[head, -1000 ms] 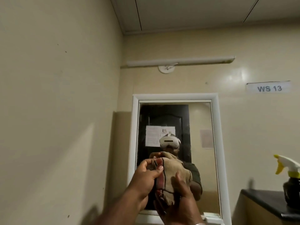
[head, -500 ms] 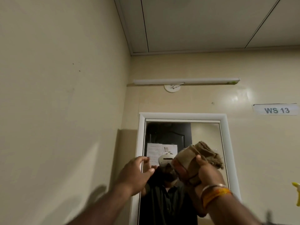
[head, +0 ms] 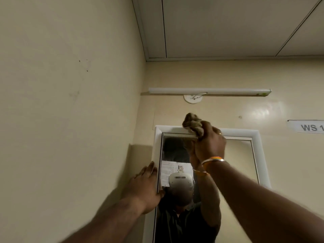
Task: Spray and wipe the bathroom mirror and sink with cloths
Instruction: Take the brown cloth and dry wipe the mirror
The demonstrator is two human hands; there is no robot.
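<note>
Mirror glass lies straight below the raised cloth.
Flat left hand [head: 146,185] rests, fingers straight, on the white-framed wall mirror's [head: 243,165] left frame; right hand [head: 209,143] grips the bunched brown cloth [head: 192,124] at its top edge.

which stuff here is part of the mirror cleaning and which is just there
Part of the job:
- cloth, bunched in the right hand at the top of the frame
- mirror with its white frame
- left hand, resting on the frame's left edge

Just there:
- tube light
- WS sign
</note>
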